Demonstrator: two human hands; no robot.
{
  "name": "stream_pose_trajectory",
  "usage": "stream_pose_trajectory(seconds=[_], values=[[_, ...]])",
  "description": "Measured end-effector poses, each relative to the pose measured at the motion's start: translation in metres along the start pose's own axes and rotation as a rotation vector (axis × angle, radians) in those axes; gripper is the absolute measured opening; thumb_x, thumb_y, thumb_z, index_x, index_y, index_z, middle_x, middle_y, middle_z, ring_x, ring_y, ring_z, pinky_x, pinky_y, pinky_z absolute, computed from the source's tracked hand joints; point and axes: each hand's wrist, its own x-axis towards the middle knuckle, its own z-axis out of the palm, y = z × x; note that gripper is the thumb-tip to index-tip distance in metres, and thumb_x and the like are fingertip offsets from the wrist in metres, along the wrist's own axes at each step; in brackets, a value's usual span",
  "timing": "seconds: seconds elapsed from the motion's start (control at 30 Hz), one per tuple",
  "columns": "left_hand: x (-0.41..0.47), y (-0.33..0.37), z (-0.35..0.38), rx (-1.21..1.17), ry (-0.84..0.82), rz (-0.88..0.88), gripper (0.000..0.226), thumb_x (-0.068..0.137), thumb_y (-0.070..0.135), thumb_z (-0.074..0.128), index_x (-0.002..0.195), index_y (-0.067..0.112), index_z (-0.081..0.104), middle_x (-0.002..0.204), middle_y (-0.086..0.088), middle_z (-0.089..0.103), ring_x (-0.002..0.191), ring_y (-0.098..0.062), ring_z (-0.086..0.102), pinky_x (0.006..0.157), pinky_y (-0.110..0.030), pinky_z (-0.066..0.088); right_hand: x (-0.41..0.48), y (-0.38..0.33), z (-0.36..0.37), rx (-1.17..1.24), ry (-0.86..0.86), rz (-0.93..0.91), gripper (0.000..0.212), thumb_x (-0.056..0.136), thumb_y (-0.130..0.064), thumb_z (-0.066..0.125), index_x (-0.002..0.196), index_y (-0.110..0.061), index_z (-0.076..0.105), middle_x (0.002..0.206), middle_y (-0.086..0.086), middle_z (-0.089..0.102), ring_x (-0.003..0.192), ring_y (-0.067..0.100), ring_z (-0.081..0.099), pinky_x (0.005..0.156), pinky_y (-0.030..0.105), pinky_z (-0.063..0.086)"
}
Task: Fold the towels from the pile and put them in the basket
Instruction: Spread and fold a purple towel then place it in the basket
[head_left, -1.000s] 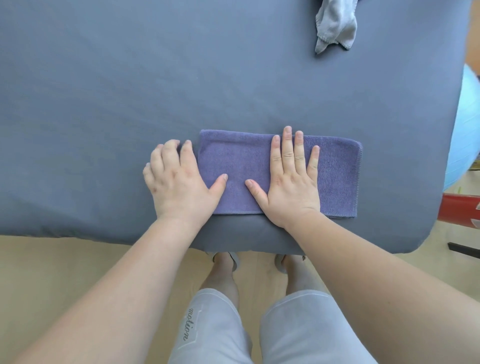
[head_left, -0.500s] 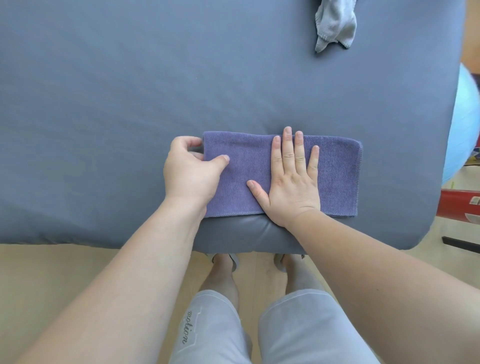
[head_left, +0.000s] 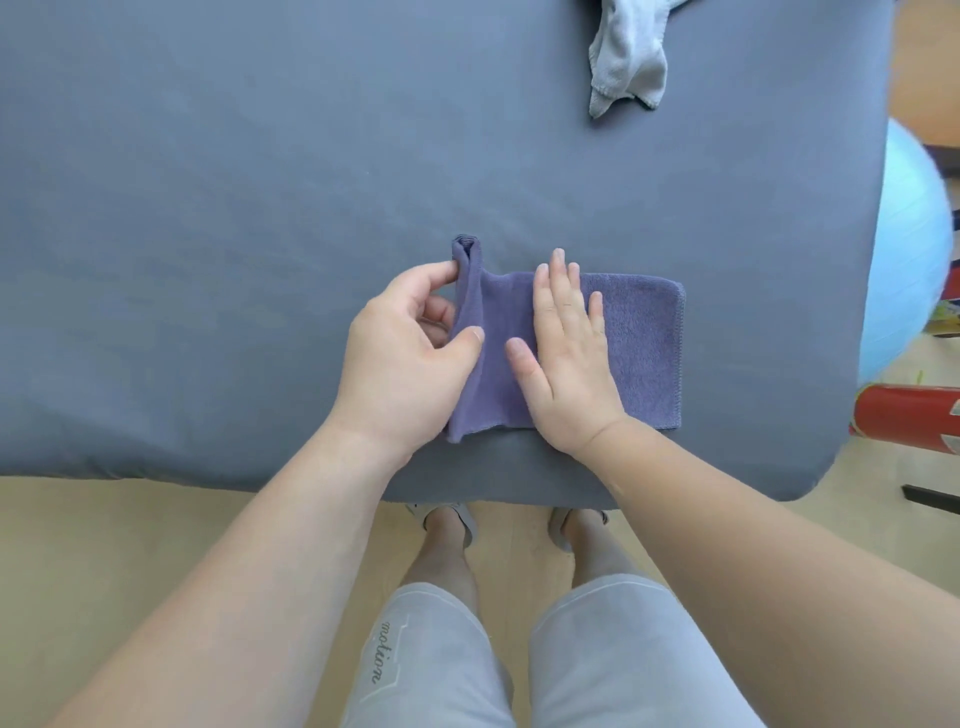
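So your left hand (head_left: 410, 353) has the left end of the purple towel (head_left: 644, 353) pinched, thumb on the side facing you and fingers curled round behind it. That end is lifted off the table (head_left: 260, 208) and stands up, with its bunched corner poking out past your fingertips. Your right hand (head_left: 566, 353) is flat, palm down, fingers straight and close together, pressing on the middle of the same towel just beside the raised part.

The rest of the towel lies flat to the right of that hand, stitched hem showing along its right end. Its long side runs along the table's near edge, close to it and a bit right of centre.

A crumpled grey towel (head_left: 628, 57) sits way off at the far edge, toward the far right corner, well apart from the purple one. Past the right edge there's a pale blue ball (head_left: 904, 249), and a red object (head_left: 909, 421) nearer to you. Below the near edge you can see your light grey shorts (head_left: 597, 660) and the pale floor (head_left: 104, 519).
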Motion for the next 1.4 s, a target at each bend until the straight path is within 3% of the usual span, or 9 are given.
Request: stream_pose_trajectory(seconds=[0.13, 0.23, 0.37, 0.57, 0.83, 0.97, 1.17, 1.3, 1.4], values=[[-0.018, 0.023, 0.038, 0.036, -0.018, 0.135, 0.045, 0.086, 0.006, 0.067, 0.119, 0.037, 0.061, 0.084, 0.003, 0.066, 0.072, -0.016, 0.063, 0.07, -0.026, 0.057, -0.029, 0.015, -0.041, 0.376, 0.297, 0.13, 0.067, 0.102, -0.049, 0.022, 0.157, -0.011, 0.029, 0.162, -0.008, 0.021, 0.152, 0.01, 0.016, 0.123, 0.024, 0.01], [-0.021, 0.031, 0.073, 0.049, -0.019, 0.202, 0.046, 0.086, 0.005, 0.067, 0.116, 0.038, 0.059, 0.08, 0.003, 0.064, 0.069, -0.014, 0.06, 0.066, -0.019, 0.053, -0.04, 0.03, -0.066, 0.788, 0.386, 0.381, 0.056, 0.1, -0.052, 0.024, 0.138, -0.024, 0.054, 0.135, -0.003, 0.057, 0.124, 0.011, 0.055, 0.111, 0.035, 0.042], [-0.014, 0.021, 0.119, 0.151, -0.042, 0.232, 0.044, 0.084, 0.004, 0.066, 0.123, 0.025, 0.065, 0.08, 0.005, 0.062, 0.066, -0.01, 0.056, 0.071, -0.022, 0.052, -0.041, 0.052, -0.087, 1.047, 0.303, 0.556, 0.042, 0.105, -0.047, 0.036, 0.133, -0.026, 0.057, 0.115, 0.006, 0.071, 0.101, 0.018, 0.071, 0.095, 0.04, 0.056], [-0.013, -0.001, 0.157, 0.116, -0.141, 0.169, 0.038, 0.089, 0.01, 0.067, 0.126, 0.019, 0.065, 0.092, 0.007, 0.072, 0.076, -0.009, 0.068, 0.083, -0.032, 0.057, -0.04, 0.065, -0.086, 0.891, 0.173, 0.578, 0.029, 0.089, -0.056, 0.059, 0.098, -0.029, 0.054, 0.092, 0.01, 0.074, 0.088, 0.028, 0.074, 0.085, 0.055, 0.058], [-0.012, -0.027, 0.123, 0.531, 0.27, 0.667, 0.036, 0.09, 0.013, 0.06, 0.124, 0.007, 0.065, 0.12, -0.008, 0.063, 0.108, -0.028, 0.059, 0.098, -0.038, 0.045, -0.037, 0.067, -0.087, 0.704, 0.149, 0.499, 0.022, 0.092, -0.014, 0.06, 0.083, -0.021, 0.041, 0.074, -0.007, 0.05, 0.058, 0.005, 0.041, 0.052, 0.014, 0.037], [-0.008, -0.041, 0.122, 0.914, 0.017, 0.561, 0.072, 0.095, 0.053, 0.044, 0.155, 0.015, 0.032, 0.165, -0.005, 0.023, 0.152, -0.028, 0.017, 0.12, -0.057, 0.01, -0.04, 0.069, -0.092, 0.779, 0.123, 0.458, 0.02, 0.095, -0.012, 0.054, 0.084, -0.021, 0.04, 0.075, -0.008, 0.047, 0.064, 0.008, 0.04, 0.059, 0.022, 0.038], [0.001, -0.053, 0.144, 1.207, -0.143, 0.469, 0.099, 0.085, 0.082, 0.022, 0.159, 0.022, -0.005, 0.166, 0.0, -0.019, 0.151, -0.024, -0.022, 0.118, -0.063, -0.01, -0.04, 0.081, -0.092, 0.584, 0.133, 0.467, 0.017, 0.093, -0.011, 0.053, 0.085, -0.021, 0.042, 0.076, -0.01, 0.048, 0.062, 0.008, 0.04, 0.061, 0.026, 0.036], [0.005, -0.06, 0.152, 1.259, -0.149, 0.443, 0.108, 0.08, 0.088, 0.019, 0.154, 0.02, -0.02, 0.164, -0.004, -0.026, 0.149, -0.027, -0.028, 0.117, -0.066, -0.01, -0.04, 0.082, -0.09, -0.112, 0.35, 0.119, 0.022, 0.091, -0.028, 0.061, 0.11, -0.017, 0.059, 0.114, 0.005, 0.058, 0.1, 0.025, 0.055, 0.084, 0.04, 0.044], [0.005, -0.06, 0.153, 1.252, -0.143, 0.443, 0.11, 0.077, 0.09, 0.014, 0.152, 0.018, -0.024, 0.163, -0.006, -0.027, 0.149, -0.027, -0.029, 0.117, -0.066, -0.011, -0.033, 0.09, -0.086, -0.47, 0.163, -0.183, 0.051, 0.098, -0.038, 0.048, 0.144, -0.017, 0.05, 0.158, 0.01, 0.036, 0.146, 0.034, 0.032, 0.118, 0.053, 0.025]])
